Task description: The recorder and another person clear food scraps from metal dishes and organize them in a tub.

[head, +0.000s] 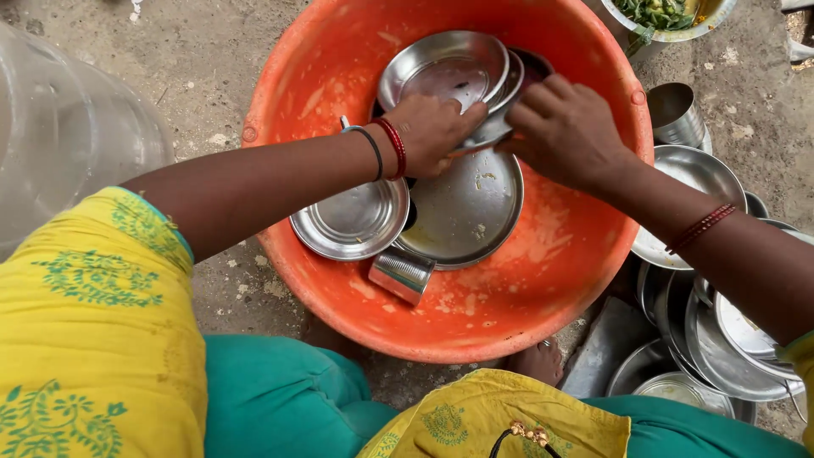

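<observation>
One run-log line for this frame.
left hand: grips steel plate | right hand: same plate | inside orange tub

This looks like an outdoor dishwashing spot at a home, a yard or back step. A big orange plastic tub (pixel 339 51) sits straight on rough, gritty concrete ground (pixel 212 76), filled with used steel plates (pixel 466 212). More steel dishes (pixel 721 339) are stacked on the ground beside it, near a bowl of chopped greens (pixel 657 13) and a clear water jug (pixel 59 136)
</observation>
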